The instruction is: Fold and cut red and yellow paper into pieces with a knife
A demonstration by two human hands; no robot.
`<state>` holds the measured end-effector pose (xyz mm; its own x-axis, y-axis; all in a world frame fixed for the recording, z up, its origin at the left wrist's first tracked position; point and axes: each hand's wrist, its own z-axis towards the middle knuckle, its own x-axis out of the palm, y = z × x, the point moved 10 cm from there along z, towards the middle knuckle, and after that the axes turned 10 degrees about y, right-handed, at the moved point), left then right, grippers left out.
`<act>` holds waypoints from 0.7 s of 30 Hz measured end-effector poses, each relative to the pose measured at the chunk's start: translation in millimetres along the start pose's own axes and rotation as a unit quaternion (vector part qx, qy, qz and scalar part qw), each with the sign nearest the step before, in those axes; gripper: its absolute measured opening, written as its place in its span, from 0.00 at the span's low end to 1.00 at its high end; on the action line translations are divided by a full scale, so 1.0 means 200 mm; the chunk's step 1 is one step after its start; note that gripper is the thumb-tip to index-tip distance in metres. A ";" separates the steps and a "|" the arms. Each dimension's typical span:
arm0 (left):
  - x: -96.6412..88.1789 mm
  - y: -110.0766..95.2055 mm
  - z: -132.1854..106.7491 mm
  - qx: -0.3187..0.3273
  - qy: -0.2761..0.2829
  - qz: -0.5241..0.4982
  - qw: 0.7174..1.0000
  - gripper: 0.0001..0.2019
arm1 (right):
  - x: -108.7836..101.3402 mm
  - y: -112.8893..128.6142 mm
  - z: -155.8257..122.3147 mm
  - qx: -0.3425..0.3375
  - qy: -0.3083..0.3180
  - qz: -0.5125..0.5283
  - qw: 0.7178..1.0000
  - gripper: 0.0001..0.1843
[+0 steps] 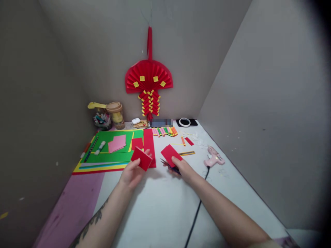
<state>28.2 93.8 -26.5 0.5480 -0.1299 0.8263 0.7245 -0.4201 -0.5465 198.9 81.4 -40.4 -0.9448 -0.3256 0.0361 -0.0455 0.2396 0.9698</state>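
Red card [141, 158] sits pinched in my left hand [131, 174], thumb under and fingers over its near edge, held just above the table [160, 206] at centre. My right hand [182, 168] is curled shut around the scissors [169, 166], blades pointing left, with a second red piece [169, 153] touching its fingertips on the far side

The grip on the card is shallow, so I think it could tilt or slip. The blade tips lie close to my left fingers, and a careless swing could nick them or crease the paper. The second red piece lies loose and a brush of my knuckles would push it away

Just beyond the card lies a long red strip [149, 144], which it partly covers. Stacked coloured sheets [111, 156] are to the left, and a ruler [186, 153] and pink glue gun [214, 156] to the right. The gun's black cord [196, 210] runs near my right forearm, which could snag it
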 end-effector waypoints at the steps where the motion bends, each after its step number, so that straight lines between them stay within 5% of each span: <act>1: -0.04 -0.02 0.01 0.013 -0.029 -0.018 0.999 0.12 | -0.06 0.02 0.02 0.005 -0.025 -0.019 0.999 0.32; 5: -0.19 -0.06 0.02 0.034 -0.118 -0.047 0.991 0.07 | -0.39 0.14 0.09 0.016 -0.176 -0.124 0.976 0.29; 10: -0.22 -0.08 0.02 0.032 -0.143 -0.027 0.989 0.08 | -0.74 0.26 0.11 0.065 -0.293 -0.339 0.892 0.33; 13: -0.12 -0.03 0.01 0.018 -0.079 0.050 0.995 0.11 | -0.74 0.26 0.16 0.052 -0.271 -0.435 0.857 0.27; 17: 0.08 0.22 -0.04 -0.108 0.091 0.205 0.968 0.14 | -0.65 0.26 0.23 0.019 -0.234 -0.467 0.852 0.21; 21: 0.10 0.29 -0.05 -0.125 0.106 0.251 0.954 0.12 | -0.55 0.35 0.31 -0.035 -0.217 -0.448 0.866 0.20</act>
<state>77.4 56.6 -40.6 0.6830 -0.5391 0.4928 0.2562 -0.4550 -0.8529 279.8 190.6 8.8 -0.5739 0.0264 -0.8185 -0.8187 0.0077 0.5742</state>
